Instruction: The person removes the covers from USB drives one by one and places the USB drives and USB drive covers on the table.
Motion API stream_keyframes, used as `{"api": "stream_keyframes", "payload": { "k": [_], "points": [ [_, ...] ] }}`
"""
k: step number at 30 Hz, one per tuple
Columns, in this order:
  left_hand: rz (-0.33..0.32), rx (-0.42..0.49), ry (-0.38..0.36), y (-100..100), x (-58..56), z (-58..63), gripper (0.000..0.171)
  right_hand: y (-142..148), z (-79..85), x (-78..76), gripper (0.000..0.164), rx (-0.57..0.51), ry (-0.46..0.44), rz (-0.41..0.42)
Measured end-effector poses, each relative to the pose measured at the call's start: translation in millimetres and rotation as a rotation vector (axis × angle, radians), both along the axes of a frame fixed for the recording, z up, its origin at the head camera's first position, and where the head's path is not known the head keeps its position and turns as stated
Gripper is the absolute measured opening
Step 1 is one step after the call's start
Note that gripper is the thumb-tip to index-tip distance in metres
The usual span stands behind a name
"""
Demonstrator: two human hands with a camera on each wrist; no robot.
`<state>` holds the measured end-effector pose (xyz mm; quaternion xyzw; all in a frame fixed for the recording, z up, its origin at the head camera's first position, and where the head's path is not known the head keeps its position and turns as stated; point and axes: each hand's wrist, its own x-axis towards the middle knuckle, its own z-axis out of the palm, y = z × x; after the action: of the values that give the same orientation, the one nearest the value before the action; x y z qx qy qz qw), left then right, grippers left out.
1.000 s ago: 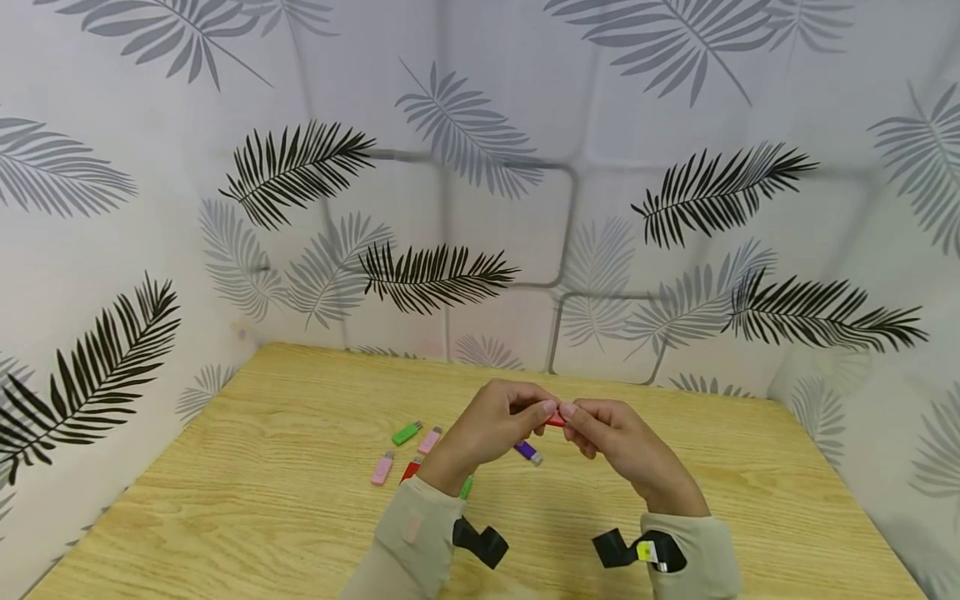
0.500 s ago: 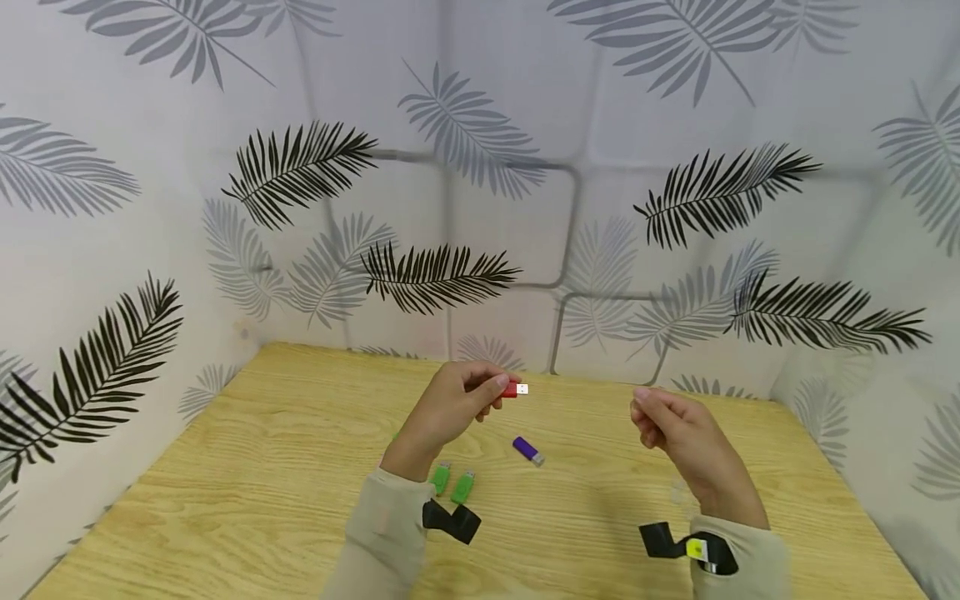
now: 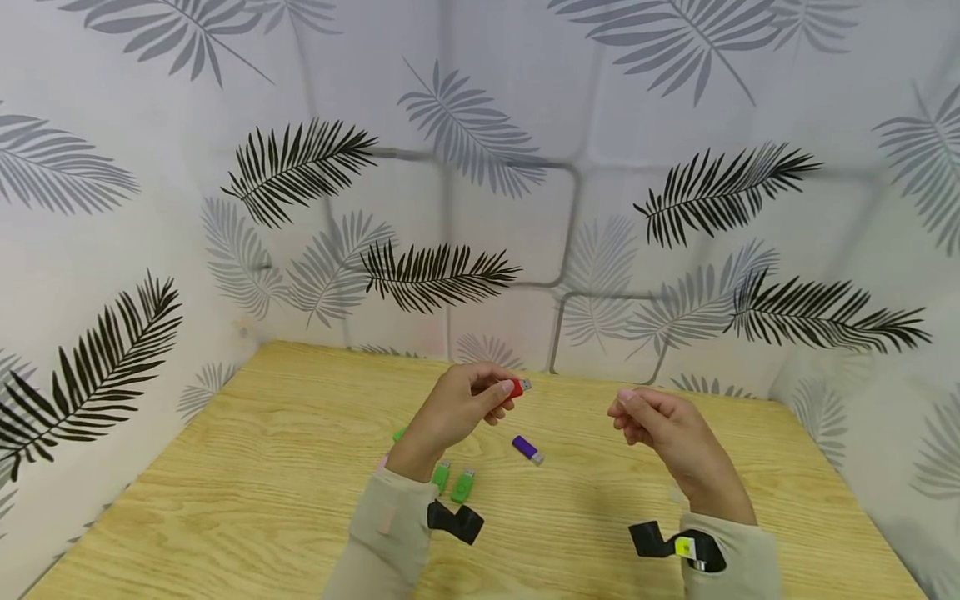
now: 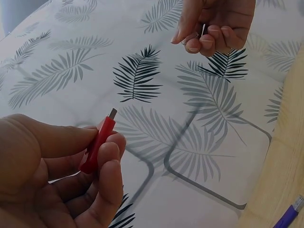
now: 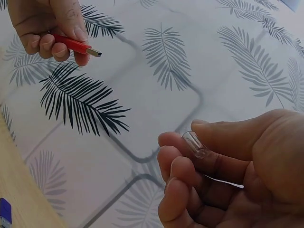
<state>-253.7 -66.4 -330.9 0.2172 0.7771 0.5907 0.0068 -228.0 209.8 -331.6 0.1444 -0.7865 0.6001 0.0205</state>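
My left hand (image 3: 450,412) pinches a red USB flash drive (image 4: 98,145) between thumb and fingers, its bare metal plug pointing up and away from the hand. Between the thumb and forefinger of my right hand (image 3: 671,433) is a small clear plastic cap (image 5: 194,144), best seen in the right wrist view. The two hands are held up apart from each other above the table. A purple USB flash drive (image 3: 528,450) lies on the wood between and below them.
Two green USB flash drives (image 3: 462,486) lie beside the left forearm. Another bit of green (image 3: 399,434) and a pink edge (image 3: 382,461) peek out behind that wrist. The wooden table (image 3: 300,517) meets a leaf-patterned backdrop (image 3: 495,317) at its far edge.
Both hands were together at the red flash drive; they parted, baring its plug, with the cap now in the right hand. Since then the right hand has drifted slightly left and the drive has tilted.
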Motion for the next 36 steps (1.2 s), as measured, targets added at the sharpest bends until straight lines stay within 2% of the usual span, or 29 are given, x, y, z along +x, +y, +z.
{"api": "stream_keyframes", "payload": {
  "k": [7,13,19,27,36],
  "points": [
    [0.003,-0.026,0.013,-0.8,0.5,1.1,0.019,6.9,-0.6,-0.3,0.034,-0.078,-0.032,-0.010],
    [0.024,-0.002,-0.014,-4.1,-2.6,0.5,0.016,15.5,-0.4,1.8,0.019,-0.220,-0.057,-0.028],
    [0.067,0.041,-0.052,-7.2,-6.5,-2.2,0.014,23.1,-1.0,2.7,0.021,-0.285,-0.044,-0.024],
    [0.149,0.080,-0.085,-11.1,-10.5,-7.2,0.015,35.2,-5.4,3.6,0.037,-0.310,0.006,0.034],
    [0.171,0.061,-0.074,-12.1,-15.4,-12.6,0.012,43.6,-4.6,6.7,0.018,-0.379,-0.048,-0.020]
  ]
}}
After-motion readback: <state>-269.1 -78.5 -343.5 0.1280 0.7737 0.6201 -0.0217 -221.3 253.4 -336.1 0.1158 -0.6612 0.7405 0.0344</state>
